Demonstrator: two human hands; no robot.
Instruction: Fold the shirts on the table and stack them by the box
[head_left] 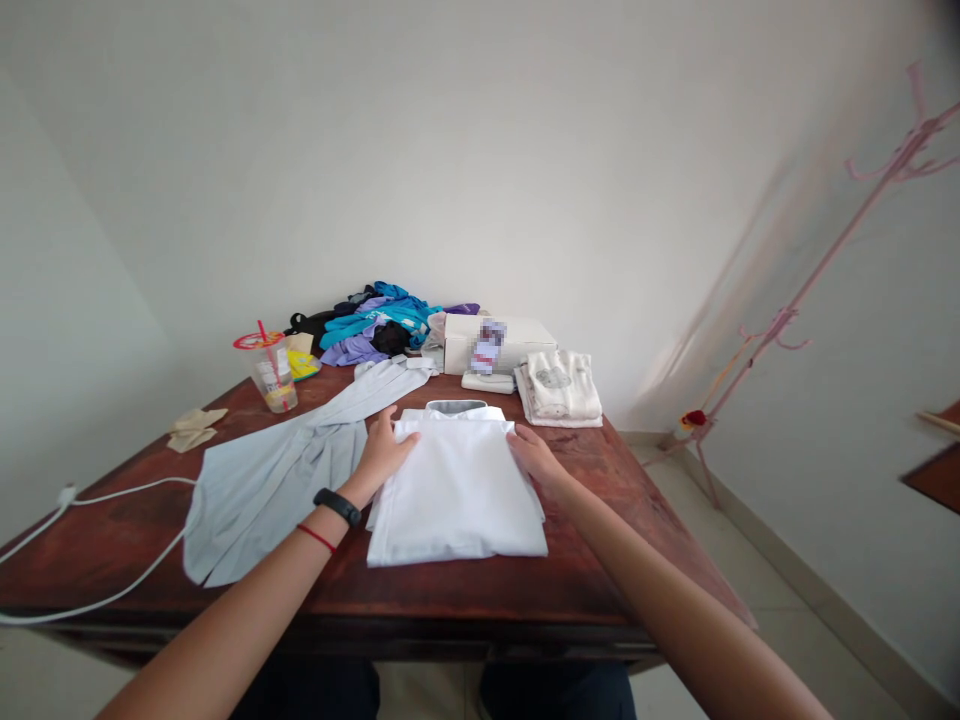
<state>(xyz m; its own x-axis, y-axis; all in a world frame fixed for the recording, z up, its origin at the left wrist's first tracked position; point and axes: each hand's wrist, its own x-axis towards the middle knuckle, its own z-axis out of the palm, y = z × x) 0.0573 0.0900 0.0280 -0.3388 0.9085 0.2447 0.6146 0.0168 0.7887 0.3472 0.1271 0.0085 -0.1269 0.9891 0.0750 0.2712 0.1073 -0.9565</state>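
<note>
A white shirt [457,495] lies folded on the dark red wooden table [600,590], its collar at the far end. At the shirt's upper left corner, my left hand [382,452] has its thumb on the cloth and its fingers apart from the thumb, beside the fold. My right hand [534,452] grips the upper right corner, fingertips at the cloth edge. A light grey-blue garment [277,490] is spread loosely to the left, reaching close to the white shirt.
Behind stand a white box [517,340], a folded cream stack [561,385] and a colourful clothes pile [382,325]. At left are a plastic cup with straw [274,375], beige cloth [195,428] and white cable [135,490]. A pink coat rack [810,280] stands right.
</note>
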